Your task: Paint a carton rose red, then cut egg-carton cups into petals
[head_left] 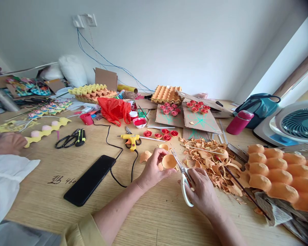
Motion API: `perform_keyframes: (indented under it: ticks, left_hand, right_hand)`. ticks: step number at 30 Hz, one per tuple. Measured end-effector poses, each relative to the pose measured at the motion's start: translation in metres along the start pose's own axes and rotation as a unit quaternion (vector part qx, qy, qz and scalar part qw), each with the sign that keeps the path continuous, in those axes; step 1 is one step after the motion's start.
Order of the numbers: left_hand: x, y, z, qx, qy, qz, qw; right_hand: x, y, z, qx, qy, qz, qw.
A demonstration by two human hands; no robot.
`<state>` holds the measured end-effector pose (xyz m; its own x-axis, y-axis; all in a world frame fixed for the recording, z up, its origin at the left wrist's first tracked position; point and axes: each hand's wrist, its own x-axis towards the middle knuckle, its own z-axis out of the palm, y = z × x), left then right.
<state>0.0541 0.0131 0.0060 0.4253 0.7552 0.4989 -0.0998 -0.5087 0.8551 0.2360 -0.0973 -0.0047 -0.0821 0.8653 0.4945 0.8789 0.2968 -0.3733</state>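
Note:
My left hand [156, 167] pinches a small orange egg-carton cup [169, 161] by its edge, its hollow turned toward me. In my right hand [204, 191] is a pair of white-handled scissors [187, 196], with the fingers through the handles. The blades point up and away, close against the right side of the cup; whether they touch it I cannot tell. Just behind lies another orange cup [164, 147], and a torn orange piece [145, 156] rests left of my left hand. A heap of orange carton scraps [215, 160] spreads to the right of the scissors.
A yellow glue gun [130, 139] and a black phone [89, 180] lie left of my hands. Red paper flowers [166, 137] sit farther back. At right stand an orange egg tray [277, 167], a pink bottle [240, 122] and a fan [297, 119]. Another person's hand [9, 143] is at far left.

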Motion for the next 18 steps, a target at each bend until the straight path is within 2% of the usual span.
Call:
perform_keyframes:
  ticks: [9,18]
  left_hand:
    - [-0.0032,0.0006,-0.0006,0.037,-0.031,0.012,0.999]
    - [-0.0021,0.0037,-0.0003,0.028,-0.024,0.012,0.999]
  right_hand:
    - [0.001,0.0009,0.0006,-0.006,-0.029,0.037,0.999]
    - [0.0008,0.002,0.0008,0.007,-0.024,0.02,0.999]
